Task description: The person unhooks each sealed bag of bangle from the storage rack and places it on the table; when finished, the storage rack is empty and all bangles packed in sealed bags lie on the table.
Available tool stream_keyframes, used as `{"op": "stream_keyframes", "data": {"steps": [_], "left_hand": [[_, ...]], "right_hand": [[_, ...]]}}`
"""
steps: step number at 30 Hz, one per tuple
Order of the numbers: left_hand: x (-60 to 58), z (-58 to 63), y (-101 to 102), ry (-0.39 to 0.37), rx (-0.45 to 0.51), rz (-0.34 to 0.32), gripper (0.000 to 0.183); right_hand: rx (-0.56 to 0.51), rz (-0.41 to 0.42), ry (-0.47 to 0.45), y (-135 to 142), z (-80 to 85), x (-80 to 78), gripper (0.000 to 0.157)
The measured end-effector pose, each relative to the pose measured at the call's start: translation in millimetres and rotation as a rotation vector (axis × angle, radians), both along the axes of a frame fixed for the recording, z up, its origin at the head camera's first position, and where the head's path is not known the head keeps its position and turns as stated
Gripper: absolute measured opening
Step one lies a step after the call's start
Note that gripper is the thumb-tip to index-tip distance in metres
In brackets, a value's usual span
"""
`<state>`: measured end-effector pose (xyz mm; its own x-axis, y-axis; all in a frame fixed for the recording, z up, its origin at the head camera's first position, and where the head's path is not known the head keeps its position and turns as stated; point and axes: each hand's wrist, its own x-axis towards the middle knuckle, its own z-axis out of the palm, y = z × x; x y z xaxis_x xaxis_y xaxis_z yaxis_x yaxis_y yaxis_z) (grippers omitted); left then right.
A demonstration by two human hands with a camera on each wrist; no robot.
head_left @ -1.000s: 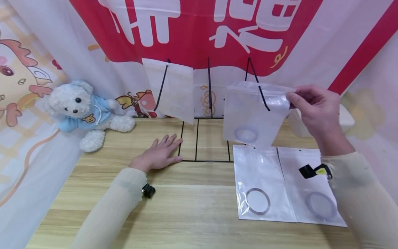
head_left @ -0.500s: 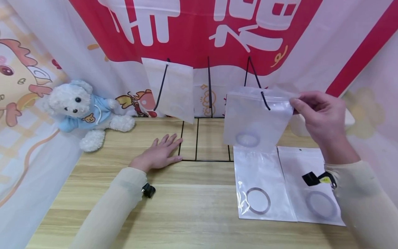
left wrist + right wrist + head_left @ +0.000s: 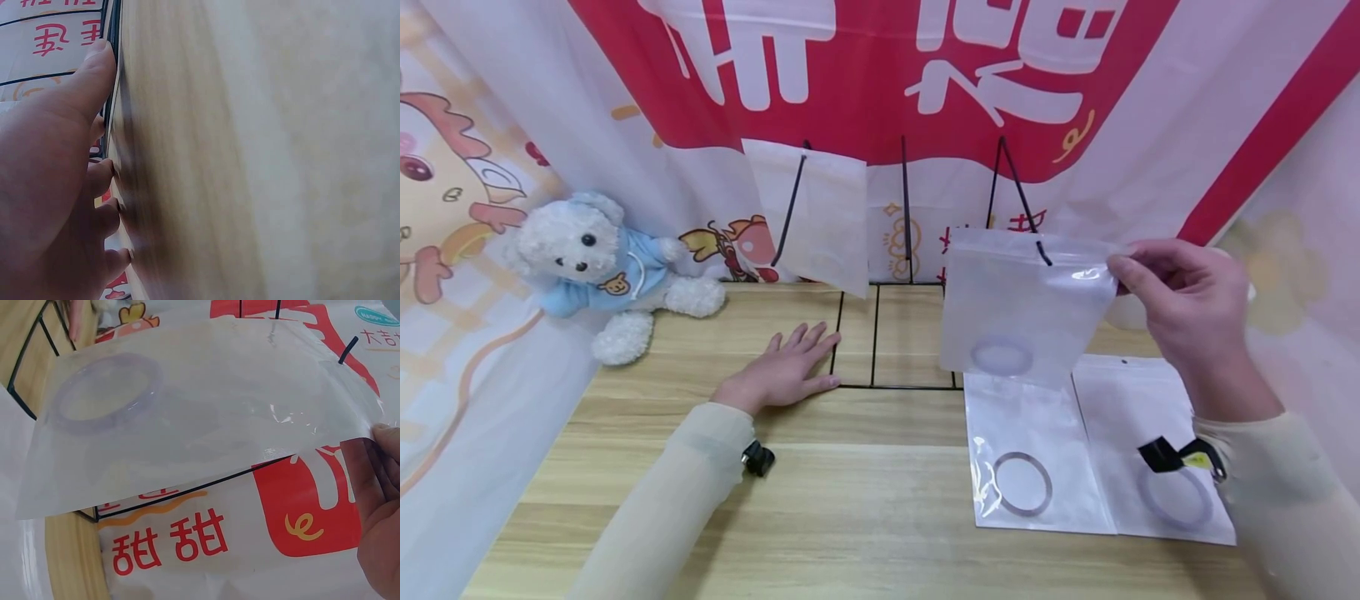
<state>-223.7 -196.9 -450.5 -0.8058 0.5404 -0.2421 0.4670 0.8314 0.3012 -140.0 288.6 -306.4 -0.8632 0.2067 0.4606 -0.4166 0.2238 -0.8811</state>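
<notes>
My right hand (image 3: 1195, 304) pinches the upper right corner of a translucent zip bag (image 3: 1026, 292) between thumb and fingers. A pale purple ring, like a bangle (image 3: 153, 384), shows through the bag near its bottom. The bag's top edge is at the tip of the right hook (image 3: 1018, 192) of a black wire rack (image 3: 874, 342), and the hook's end pokes out in front. My left hand (image 3: 786, 367) rests palm down on the table with fingers spread, its fingertips touching the rack's base. Another whitish bag (image 3: 820, 221) hangs on the left hook.
Two flat zip bags, a left one (image 3: 1022, 425) and a right one (image 3: 1127, 417), lie side by side on the wooden table (image 3: 850, 517), each with a ring inside. A white teddy bear (image 3: 617, 267) sits at the left. A printed curtain (image 3: 865, 92) hangs behind.
My right hand has drawn the bag forward and down along the right hook, from partway along it to its tip. The left hand has stayed in place.
</notes>
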Motion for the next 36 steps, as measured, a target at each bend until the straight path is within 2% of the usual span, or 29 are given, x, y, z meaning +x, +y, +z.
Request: {"op": "stream_keyframes", "data": {"steps": [6, 12, 17, 24, 30, 36], "left_hand": [[0.5, 1.8, 0.9, 0.001, 0.002, 0.0, 0.08], [-0.2, 0.4, 0.4, 0.004, -0.002, 0.0, 0.08], [0.4, 1.3, 0.7, 0.004, -0.003, 0.003, 0.08], [0.6, 2.0, 1.1, 0.007, -0.002, 0.004, 0.08], [0.9, 2.3, 1.4, 0.005, -0.005, 0.007, 0.081], [0.6, 2.6, 1.6, 0.004, 0.0, 0.005, 0.08]], "right_hand": [[0.039, -0.058, -0.011, 1.0, -2.0, 7.7, 0.029], [0.041, -0.056, -0.024, 0.5, -2.0, 14.3, 0.031], [0.019, -0.035, -0.008, -0.8, -1.8, 19.1, 0.03], [-0.076, 0.007, 0.004, -0.3, -1.4, 26.0, 0.032], [-0.16, 0.073, 0.068, 0.0, -1.9, 28.6, 0.029], [-0.196, 0.095, 0.101, 0.4, -2.9, 32.2, 0.028]]}}
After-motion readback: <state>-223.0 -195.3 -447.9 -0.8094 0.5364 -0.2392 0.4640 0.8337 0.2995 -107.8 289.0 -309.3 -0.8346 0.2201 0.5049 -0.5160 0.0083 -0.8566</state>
